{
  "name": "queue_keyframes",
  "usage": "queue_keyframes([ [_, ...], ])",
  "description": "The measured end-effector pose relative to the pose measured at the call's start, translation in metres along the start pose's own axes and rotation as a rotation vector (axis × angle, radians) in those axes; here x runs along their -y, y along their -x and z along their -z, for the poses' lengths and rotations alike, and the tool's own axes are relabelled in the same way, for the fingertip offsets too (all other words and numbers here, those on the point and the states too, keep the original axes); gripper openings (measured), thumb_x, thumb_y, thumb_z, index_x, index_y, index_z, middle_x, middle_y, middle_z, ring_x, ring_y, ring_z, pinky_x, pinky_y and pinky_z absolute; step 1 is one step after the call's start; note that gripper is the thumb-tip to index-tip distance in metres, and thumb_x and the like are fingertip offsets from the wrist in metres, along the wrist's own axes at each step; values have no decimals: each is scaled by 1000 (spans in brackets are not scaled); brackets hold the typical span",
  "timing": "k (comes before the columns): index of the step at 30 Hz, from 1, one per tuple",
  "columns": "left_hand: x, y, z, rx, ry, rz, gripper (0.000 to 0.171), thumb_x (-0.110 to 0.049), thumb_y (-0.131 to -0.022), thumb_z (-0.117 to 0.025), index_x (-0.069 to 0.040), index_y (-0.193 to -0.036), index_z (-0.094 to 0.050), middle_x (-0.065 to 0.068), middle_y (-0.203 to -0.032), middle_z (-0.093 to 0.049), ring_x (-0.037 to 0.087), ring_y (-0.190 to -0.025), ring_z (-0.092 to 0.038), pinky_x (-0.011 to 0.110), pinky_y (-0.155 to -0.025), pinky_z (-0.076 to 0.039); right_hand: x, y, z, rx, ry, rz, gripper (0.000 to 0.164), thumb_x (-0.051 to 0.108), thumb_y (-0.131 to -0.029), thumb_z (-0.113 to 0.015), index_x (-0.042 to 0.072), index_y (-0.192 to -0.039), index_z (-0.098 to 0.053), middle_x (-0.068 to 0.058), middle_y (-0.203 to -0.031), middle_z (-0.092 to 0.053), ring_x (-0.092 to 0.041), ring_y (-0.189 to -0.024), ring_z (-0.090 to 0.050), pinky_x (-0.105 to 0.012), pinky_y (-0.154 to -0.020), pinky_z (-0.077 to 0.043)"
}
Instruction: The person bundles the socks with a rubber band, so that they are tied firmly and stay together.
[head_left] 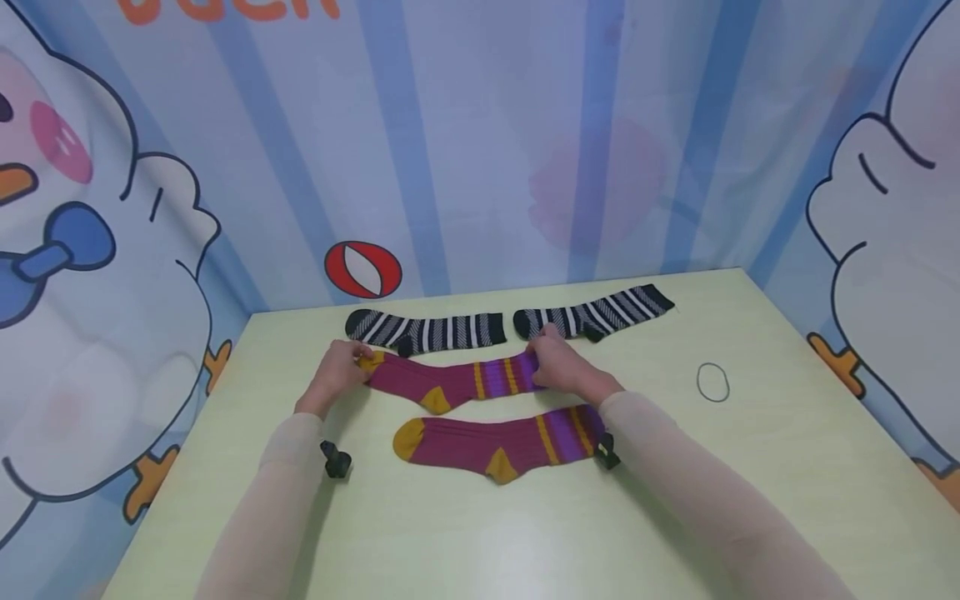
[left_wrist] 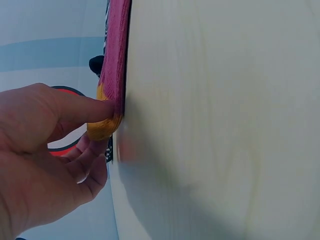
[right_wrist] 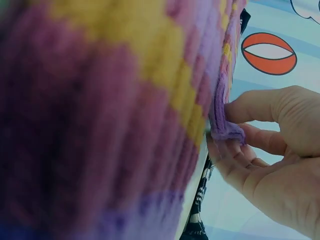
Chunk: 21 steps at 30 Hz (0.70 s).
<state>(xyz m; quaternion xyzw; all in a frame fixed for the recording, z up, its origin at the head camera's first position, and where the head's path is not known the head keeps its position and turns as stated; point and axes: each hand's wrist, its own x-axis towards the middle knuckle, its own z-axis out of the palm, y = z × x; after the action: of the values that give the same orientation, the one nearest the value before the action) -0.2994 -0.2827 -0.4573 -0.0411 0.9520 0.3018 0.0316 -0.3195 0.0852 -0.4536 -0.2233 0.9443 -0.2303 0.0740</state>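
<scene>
A maroon sock with mustard toe and heel and a purple striped cuff lies stretched sideways between both hands. The left hand pinches its mustard toe between thumb and fingers. At the other end, the right hand pinches the purple cuff. A second maroon sock of the same pattern lies flat nearer the front, its cuff end beside the right wrist. Behind the held sock lie two black-and-white striped socks, one at the left and one at the right.
A thin dark ring, like a hair tie or band, lies on the pale table at the right. Cartoon-printed cloth stands behind the table and at both sides. Small black wrist cameras sit at both wrists.
</scene>
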Motion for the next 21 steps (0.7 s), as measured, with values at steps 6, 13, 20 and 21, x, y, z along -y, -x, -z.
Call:
queue_keyframes([
  [6,0,0,1,3,1,-15,34,4,-89,-67,5,-122,-62,28,-133,-52,40,-119,-47,51,-104,-41,1,0,0,-6,2,2,45,-6,-79,-68,-10,-123,-63,-23,-122,-46,-31,-110,-52,-41,-97,-48],
  [13,-1,2,1,2,26,-38,33,8,-90,-63,3,-122,-65,25,-129,-58,39,-117,-50,50,-104,-41,-1,0,2,1,-30,35,36,-10,-79,-65,-7,-115,-69,-19,-115,-67,-32,-111,-60,-39,-90,-52],
  [20,1,5,0,-1,48,-34,33,9,-91,-63,1,-123,-67,24,-128,-59,37,-113,-51,48,-99,-46,-2,2,1,-3,-69,3,37,-11,-79,-62,-5,-114,-71,-17,-114,-69,-29,-104,-64,-32,-78,-53],
  [21,1,5,0,-3,52,-29,33,9,-91,-63,1,-123,-67,23,-128,-59,36,-113,-51,47,-98,-47,-2,2,1,-3,-67,6,38,-11,-79,-62,-6,-115,-70,-18,-115,-69,-29,-105,-63,-33,-78,-53],
])
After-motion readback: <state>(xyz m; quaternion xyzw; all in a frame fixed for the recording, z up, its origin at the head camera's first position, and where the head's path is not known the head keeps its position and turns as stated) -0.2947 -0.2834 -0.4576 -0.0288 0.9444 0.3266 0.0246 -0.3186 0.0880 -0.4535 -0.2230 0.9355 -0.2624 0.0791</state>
